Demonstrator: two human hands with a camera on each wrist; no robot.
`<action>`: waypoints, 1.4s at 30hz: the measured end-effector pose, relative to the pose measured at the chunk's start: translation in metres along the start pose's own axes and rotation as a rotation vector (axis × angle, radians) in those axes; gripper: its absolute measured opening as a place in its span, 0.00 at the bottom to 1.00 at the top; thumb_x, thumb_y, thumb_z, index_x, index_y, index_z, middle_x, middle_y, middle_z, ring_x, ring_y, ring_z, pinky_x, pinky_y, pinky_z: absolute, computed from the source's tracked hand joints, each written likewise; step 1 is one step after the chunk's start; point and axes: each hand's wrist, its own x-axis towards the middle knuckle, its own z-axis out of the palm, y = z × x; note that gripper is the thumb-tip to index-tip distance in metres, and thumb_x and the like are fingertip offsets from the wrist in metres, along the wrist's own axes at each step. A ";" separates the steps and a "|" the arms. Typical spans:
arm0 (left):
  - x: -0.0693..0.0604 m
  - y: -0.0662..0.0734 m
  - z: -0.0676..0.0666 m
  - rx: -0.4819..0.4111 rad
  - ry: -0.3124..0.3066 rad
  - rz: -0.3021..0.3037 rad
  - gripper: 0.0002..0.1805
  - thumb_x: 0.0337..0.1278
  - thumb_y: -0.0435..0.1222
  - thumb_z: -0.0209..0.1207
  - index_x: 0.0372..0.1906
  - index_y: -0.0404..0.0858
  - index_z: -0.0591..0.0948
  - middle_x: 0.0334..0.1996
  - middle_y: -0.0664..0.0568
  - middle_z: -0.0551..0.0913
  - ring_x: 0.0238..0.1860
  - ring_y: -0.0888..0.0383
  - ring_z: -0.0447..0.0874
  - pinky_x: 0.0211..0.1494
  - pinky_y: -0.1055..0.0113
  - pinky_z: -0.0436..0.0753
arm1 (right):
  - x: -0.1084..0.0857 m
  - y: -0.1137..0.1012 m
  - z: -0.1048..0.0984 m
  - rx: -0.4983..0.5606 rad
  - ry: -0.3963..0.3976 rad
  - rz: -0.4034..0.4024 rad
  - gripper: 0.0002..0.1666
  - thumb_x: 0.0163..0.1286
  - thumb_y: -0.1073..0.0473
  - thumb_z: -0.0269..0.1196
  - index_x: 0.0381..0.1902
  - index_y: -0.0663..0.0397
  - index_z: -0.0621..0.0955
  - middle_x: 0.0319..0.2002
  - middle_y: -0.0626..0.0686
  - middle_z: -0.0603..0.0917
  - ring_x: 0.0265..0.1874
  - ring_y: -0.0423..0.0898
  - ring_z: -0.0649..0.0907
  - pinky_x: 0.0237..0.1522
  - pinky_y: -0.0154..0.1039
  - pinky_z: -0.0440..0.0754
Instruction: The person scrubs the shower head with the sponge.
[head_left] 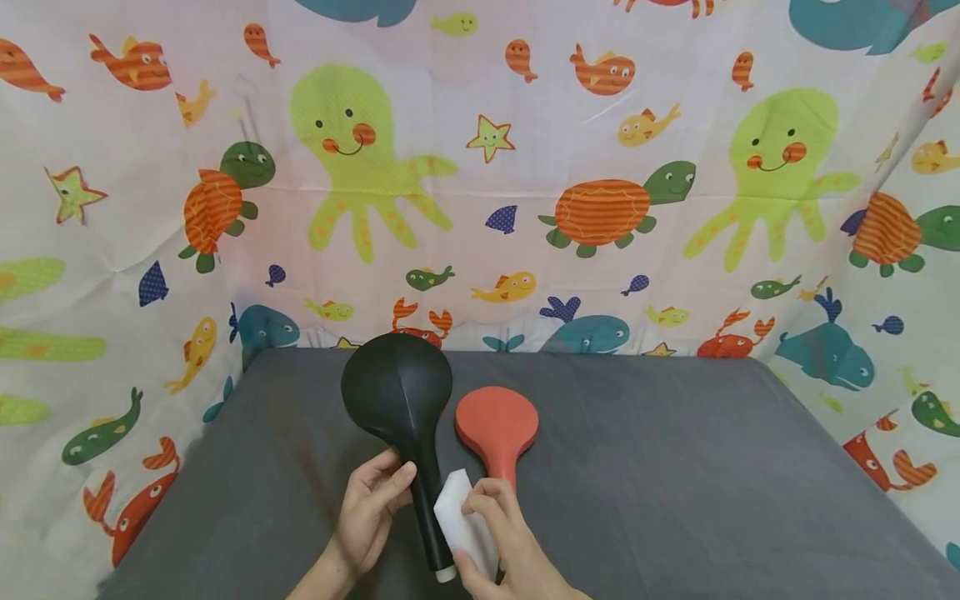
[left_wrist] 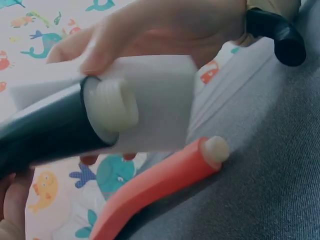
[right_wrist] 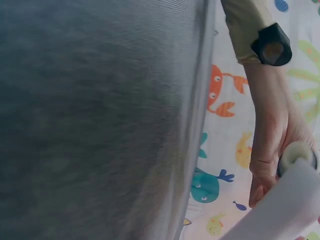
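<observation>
My left hand (head_left: 370, 508) grips a black handheld shower head (head_left: 397, 383) just below its round head, holding it tilted over the table. A white sponge (head_left: 459, 518) is held between the thumb and fingers of my right hand (head_left: 512, 542), beside the shower head's lower handle. In the left wrist view, the white threaded end (left_wrist: 122, 107) of the handle appears in front of the sponge; whether the two touch I cannot tell. A red shower head (head_left: 497, 421) lies on the table just right of the black one, its lower handle hidden behind my right hand in the head view.
A grey cloth covers the table (head_left: 675, 467). Behind it and along both sides hangs a white curtain (head_left: 480, 275) printed with sea animals. Each wrist wears a dark band-mounted device, such as the one (right_wrist: 272, 45) in the right wrist view.
</observation>
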 end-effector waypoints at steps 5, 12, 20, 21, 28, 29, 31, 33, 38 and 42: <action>0.001 -0.007 -0.005 0.065 0.080 -0.041 0.12 0.62 0.23 0.48 0.48 0.25 0.77 0.38 0.49 0.81 0.39 0.59 0.81 0.41 0.64 0.81 | -0.007 -0.001 0.000 -0.174 -0.097 -0.143 0.12 0.68 0.57 0.56 0.47 0.52 0.72 0.50 0.54 0.66 0.43 0.44 0.73 0.42 0.29 0.74; 0.000 -0.019 -0.010 0.179 0.146 -0.176 0.21 0.60 0.27 0.54 0.54 0.15 0.68 0.42 0.46 0.82 0.40 0.56 0.83 0.40 0.62 0.82 | -0.013 -0.008 0.001 -0.344 -0.315 -0.224 0.12 0.70 0.45 0.53 0.46 0.42 0.74 0.51 0.46 0.69 0.57 0.44 0.69 0.53 0.35 0.71; 0.007 -0.015 -0.022 0.202 0.350 -0.293 0.22 0.56 0.25 0.56 0.54 0.14 0.68 0.37 0.49 0.84 0.37 0.57 0.83 0.38 0.64 0.82 | -0.015 0.001 -0.021 -0.379 -0.366 -0.149 0.14 0.65 0.53 0.60 0.47 0.46 0.73 0.52 0.49 0.67 0.44 0.40 0.73 0.43 0.30 0.73; 0.008 -0.014 -0.024 0.198 0.362 -0.316 0.22 0.57 0.25 0.55 0.54 0.14 0.68 0.37 0.49 0.84 0.36 0.57 0.83 0.38 0.63 0.82 | -0.015 0.002 -0.027 -0.370 -0.359 -0.097 0.17 0.63 0.54 0.62 0.48 0.47 0.72 0.53 0.51 0.67 0.41 0.40 0.73 0.40 0.29 0.73; 0.009 -0.015 -0.040 0.243 0.385 -0.480 0.19 0.58 0.26 0.55 0.52 0.16 0.71 0.34 0.51 0.81 0.33 0.59 0.83 0.39 0.64 0.81 | -0.024 0.012 -0.062 -0.447 -0.178 0.383 0.30 0.58 0.51 0.66 0.56 0.53 0.70 0.49 0.52 0.69 0.38 0.42 0.74 0.29 0.32 0.76; 0.009 -0.016 -0.042 0.252 0.386 -0.492 0.19 0.58 0.27 0.56 0.51 0.17 0.72 0.33 0.51 0.81 0.32 0.59 0.82 0.39 0.64 0.81 | -0.026 0.014 -0.065 -0.489 -0.148 0.425 0.31 0.57 0.52 0.67 0.56 0.55 0.70 0.47 0.52 0.69 0.37 0.43 0.73 0.28 0.33 0.76; 0.009 -0.018 -0.044 0.263 0.388 -0.504 0.16 0.58 0.27 0.56 0.47 0.19 0.74 0.31 0.52 0.80 0.31 0.59 0.82 0.38 0.64 0.81 | -0.030 0.016 -0.070 -0.572 -0.109 0.503 0.32 0.56 0.52 0.68 0.56 0.56 0.70 0.43 0.52 0.70 0.35 0.43 0.72 0.27 0.34 0.75; 0.010 -0.020 -0.046 0.264 0.380 -0.509 0.13 0.58 0.28 0.56 0.43 0.21 0.76 0.30 0.52 0.79 0.31 0.58 0.82 0.39 0.63 0.81 | -0.034 0.019 -0.074 -0.632 -0.107 0.569 0.32 0.56 0.51 0.67 0.55 0.57 0.70 0.40 0.53 0.70 0.34 0.44 0.72 0.25 0.34 0.74; 0.013 -0.023 -0.050 0.264 0.366 -0.515 0.06 0.58 0.28 0.56 0.37 0.26 0.78 0.30 0.52 0.77 0.31 0.60 0.82 0.38 0.64 0.81 | -0.042 0.024 -0.075 -0.653 -0.121 0.646 0.31 0.56 0.51 0.67 0.53 0.59 0.71 0.35 0.53 0.69 0.32 0.46 0.70 0.22 0.34 0.72; 0.015 -0.023 -0.054 0.262 0.338 -0.539 0.05 0.59 0.29 0.56 0.32 0.31 0.79 0.29 0.53 0.78 0.31 0.60 0.82 0.38 0.66 0.81 | -0.045 0.028 -0.074 -0.671 -0.129 0.667 0.29 0.56 0.52 0.66 0.51 0.61 0.72 0.34 0.55 0.69 0.30 0.47 0.70 0.20 0.35 0.72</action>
